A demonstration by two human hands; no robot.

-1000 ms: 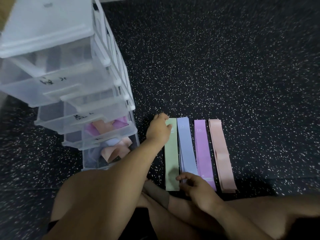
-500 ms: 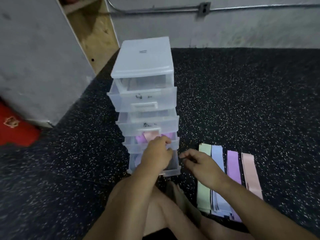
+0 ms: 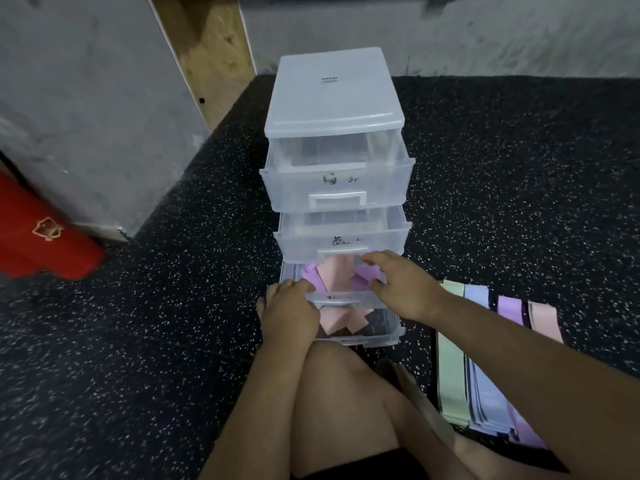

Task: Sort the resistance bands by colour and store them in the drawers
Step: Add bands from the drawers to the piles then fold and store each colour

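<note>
4 band stacks (image 3: pixel 450 358) (green, blue, purple, pink) lie sorted on the floor, right. Beyond, the left hand (image 3: pixel 289 315) grips the 3rd drawer (image 3: pixel 343 298) by its front. The right hand (image 3: pixel 403 289), fingers spread, hovers over the mixed bands (image 3: pixel 332 275) inside. Judged: drawer unsorted; next, pinch 1 out.

The left hand (image 3: pixel 289 313) grips the third drawer (image 3: pixel 346 298) at its front, right hand (image 3: pixel 405 289) spread above the bands (image 3: pixel 334 271) inside.

The second drawer (image 3: pixel 343 237) overhangs the back of the third drawer (image 3: pixel 341 298), so only its front half is reachable from above. The left hand (image 3: pixel 289 315) on its rim, the right hand (image 3: pixel 405 289) above it and a knee (image 3: pixel 339 386) crowd that gap. Bands (image 3: pixel 450 358) cover the floor (image 3: pixel 173 341) to the right; a pillar (image 3: pixel 86 116) bounds the left.
</note>
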